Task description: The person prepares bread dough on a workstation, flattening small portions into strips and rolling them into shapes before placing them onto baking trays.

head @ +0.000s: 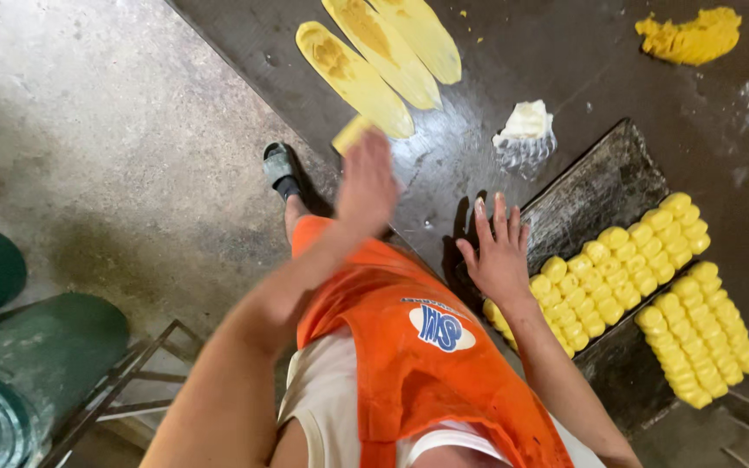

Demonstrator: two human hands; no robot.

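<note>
My left hand [366, 178], blurred by motion, holds a small yellow piece of dough [350, 133] at the near edge of the dark oily worktable [513, 52]. Just beyond it lie three long flattened yellow dough strips [374, 61]. My right hand [499, 250] rests flat with fingers spread on the table edge, beside a dark metal tray [600, 186]. Rows of small yellow dough pieces [621, 269] fill the tray's near part, and a further row [700, 334] lies to their right.
A white lump of fat on crumpled plastic [526, 130] sits mid-table. A yellow dough mass [691, 36] lies at the far right. A green cylinder [32, 364] and a metal frame [132, 381] stand on the concrete floor at left. I wear an orange apron [409, 347].
</note>
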